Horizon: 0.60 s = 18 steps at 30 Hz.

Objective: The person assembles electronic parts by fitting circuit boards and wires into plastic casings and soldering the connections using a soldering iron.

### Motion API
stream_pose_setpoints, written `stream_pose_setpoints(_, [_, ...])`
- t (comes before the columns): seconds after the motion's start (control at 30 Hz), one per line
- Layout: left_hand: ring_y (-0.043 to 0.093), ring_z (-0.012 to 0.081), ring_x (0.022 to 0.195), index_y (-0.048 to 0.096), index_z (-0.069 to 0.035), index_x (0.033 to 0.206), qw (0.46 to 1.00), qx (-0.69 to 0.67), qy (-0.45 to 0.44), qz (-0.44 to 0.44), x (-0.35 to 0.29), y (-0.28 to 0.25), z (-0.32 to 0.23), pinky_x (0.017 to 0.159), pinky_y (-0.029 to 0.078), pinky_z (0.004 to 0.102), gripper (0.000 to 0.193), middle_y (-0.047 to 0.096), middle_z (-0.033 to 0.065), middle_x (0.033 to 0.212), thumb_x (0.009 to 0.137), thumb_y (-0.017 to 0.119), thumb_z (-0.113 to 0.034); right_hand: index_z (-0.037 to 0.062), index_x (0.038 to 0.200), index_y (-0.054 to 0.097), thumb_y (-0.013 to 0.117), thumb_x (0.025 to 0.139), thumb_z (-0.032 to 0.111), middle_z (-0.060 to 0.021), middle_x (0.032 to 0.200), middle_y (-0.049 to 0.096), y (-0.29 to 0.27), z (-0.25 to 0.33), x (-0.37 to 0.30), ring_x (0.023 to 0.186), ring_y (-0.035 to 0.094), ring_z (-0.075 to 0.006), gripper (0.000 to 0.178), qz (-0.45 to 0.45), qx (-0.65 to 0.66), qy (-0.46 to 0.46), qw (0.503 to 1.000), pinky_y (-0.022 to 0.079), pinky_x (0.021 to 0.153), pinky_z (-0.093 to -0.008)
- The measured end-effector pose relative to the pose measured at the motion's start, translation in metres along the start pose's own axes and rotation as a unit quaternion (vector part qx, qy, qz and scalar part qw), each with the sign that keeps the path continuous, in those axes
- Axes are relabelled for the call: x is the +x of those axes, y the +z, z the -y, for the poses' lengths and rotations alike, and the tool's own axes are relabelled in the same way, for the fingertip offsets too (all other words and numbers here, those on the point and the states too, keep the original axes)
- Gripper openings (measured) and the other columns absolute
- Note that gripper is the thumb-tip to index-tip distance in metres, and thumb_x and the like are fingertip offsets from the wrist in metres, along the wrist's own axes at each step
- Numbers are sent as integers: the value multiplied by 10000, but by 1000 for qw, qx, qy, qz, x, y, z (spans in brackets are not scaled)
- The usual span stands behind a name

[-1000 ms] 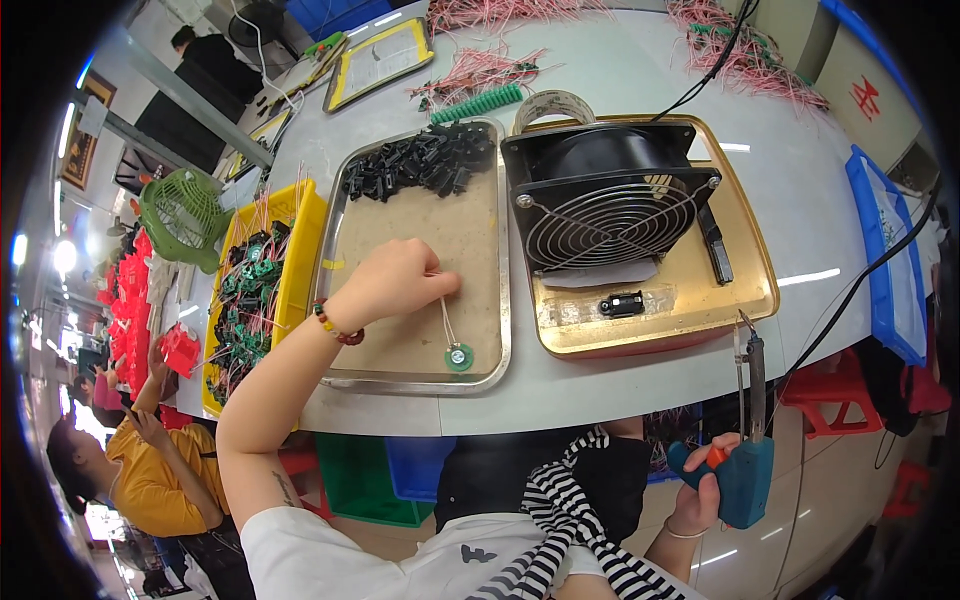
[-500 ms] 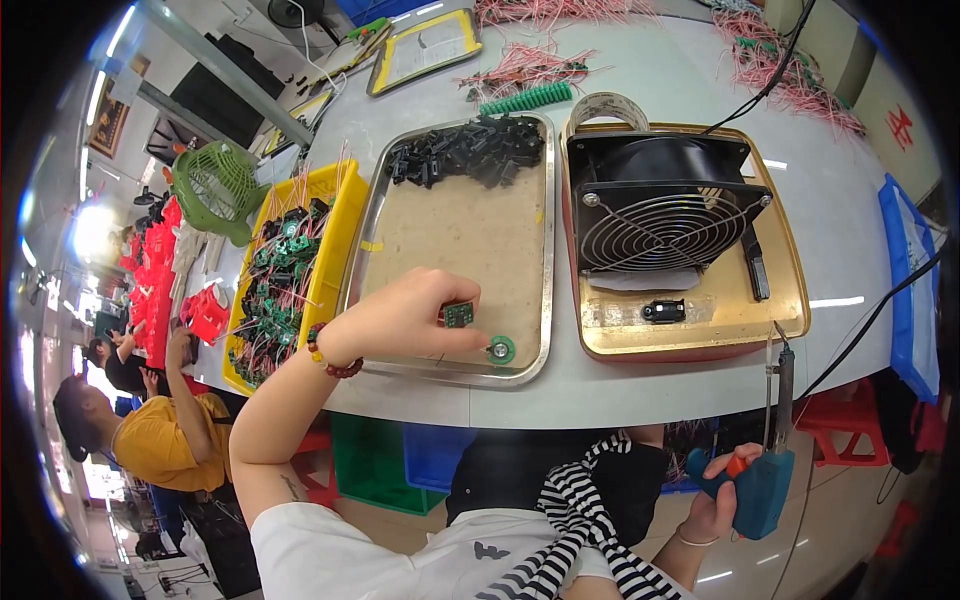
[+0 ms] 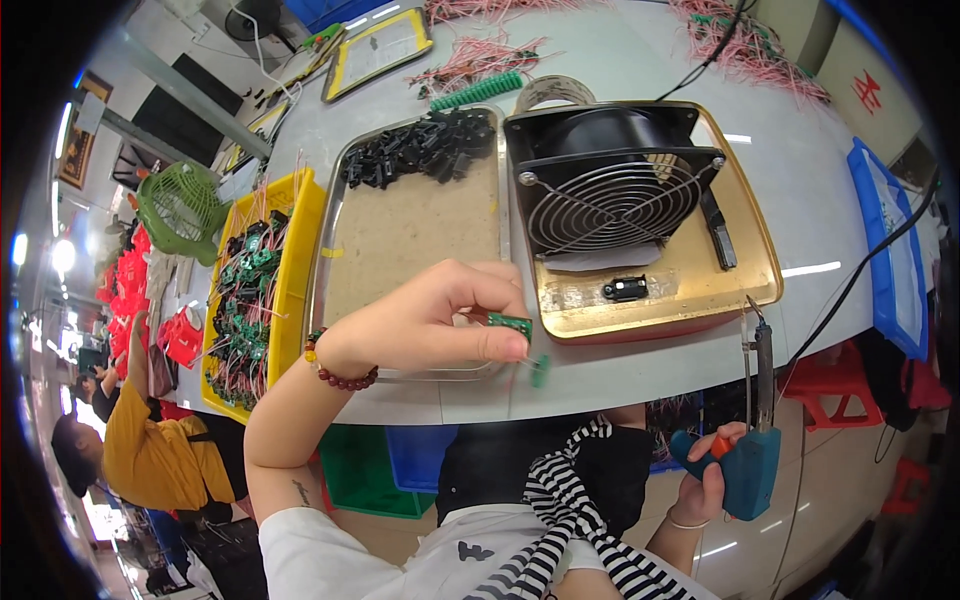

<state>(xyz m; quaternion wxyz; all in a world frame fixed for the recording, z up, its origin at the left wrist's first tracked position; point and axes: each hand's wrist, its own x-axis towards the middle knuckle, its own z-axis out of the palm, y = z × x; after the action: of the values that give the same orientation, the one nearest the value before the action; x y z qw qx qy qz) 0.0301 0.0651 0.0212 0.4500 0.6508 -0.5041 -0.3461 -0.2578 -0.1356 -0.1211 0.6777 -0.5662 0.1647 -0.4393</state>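
Note:
My left hand (image 3: 430,318) is closed, pinching a small green circuit board (image 3: 512,325) between thumb and fingers. From it dangles a round green disc (image 3: 540,371), smeared by motion, with thin wires. The hand hangs over the near right corner of a steel tray (image 3: 335,215), beside a gold tray (image 3: 690,318). On the gold tray lies a small black plastic housing (image 3: 626,289). At the lower right, my right hand (image 3: 704,480) grips a teal soldering gun (image 3: 754,478) with an orange trigger. Its metal tip points up, just off the gold tray's near right corner.
A black fan (image 3: 615,195) with a wire guard stands on the gold tray. Black housings (image 3: 420,148) are heaped at the steel tray's far end. Left of it, a yellow bin (image 3: 292,300) holds wired boards. A black cable (image 3: 868,270) runs along the right. Another person (image 3: 150,455) works at left.
My left hand has moved right with the circuit board, from over the steel tray toward the gold one. The round disc now swings below it. The whole view has shifted slightly.

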Motion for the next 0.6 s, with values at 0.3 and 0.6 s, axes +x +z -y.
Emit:
stream_pose_setpoints(0.3, [583,153,774,647,18,929,1000,9,18,21,30,19,-15,714,460,275,130,636,78,886,873,619,-95,-7,1159,474,621,771,162,-151,1078,501,-1,9,-2,666,543,-167,448,-18,-14,1,1000,434,641,-258])
stream_pose_setpoints(0.6, [666,174,837,625,55,979,988,-155,11,-15,43,36,-14,773,528,274,139,657,116,932,874,565,-13,-22,1176,463,631,780,171,-147,1073,504,3,16,-1,655,546,-164,472,-23,-29,13,999,431,627,-254])
